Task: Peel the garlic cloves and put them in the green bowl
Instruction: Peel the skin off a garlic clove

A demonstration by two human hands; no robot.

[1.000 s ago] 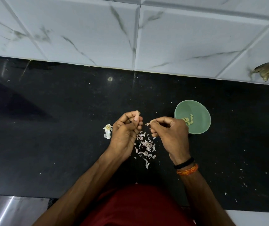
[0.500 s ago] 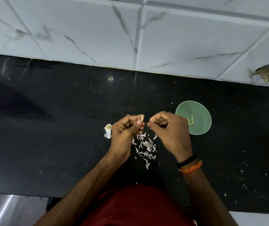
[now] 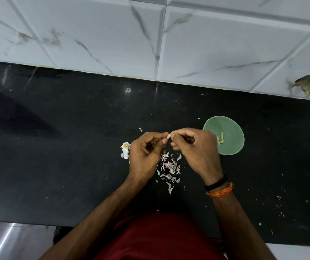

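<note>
Your left hand [image 3: 144, 154] and right hand [image 3: 195, 147] were together above the black desk [image 3: 56, 166], both pinching one small garlic clove [image 3: 168, 136] between their fingertips. A second earlier the hands had stood slightly apart, the right drawing a strip of skin away; by this moment they had closed on the clove again, so peeling appeared to be in progress, not finished. How much skin remained on the clove could not be determined. The pile of peelings [image 3: 169, 169] lay on the desk directly below the hands. The green bowl [image 3: 231, 147], just beside your right hand, held a few peeled cloves [image 3: 220, 140]. The remaining piece of garlic bulb [image 3: 125, 150] lay untouched just beside your left hand, so more cloves probably awaited peeling.
</note>
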